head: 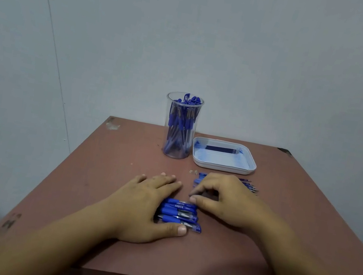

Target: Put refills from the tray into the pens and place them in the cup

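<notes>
Against a pale wall, the brown table [255, 235] carries my work: my left hand [148, 206] lies flat, fingers straight, over a row of blue pens [180, 213] near the front edge. My right hand [225, 198] is curled just beside them, thumb tip at the farthest pen; whether it pinches anything I cannot tell. Toward the back edge stands the clear cup [178, 137], packed with more of them, beside the white tray [221, 168] holding refills [220, 149]; loose pen parts [249, 187] lie before the tray
</notes>
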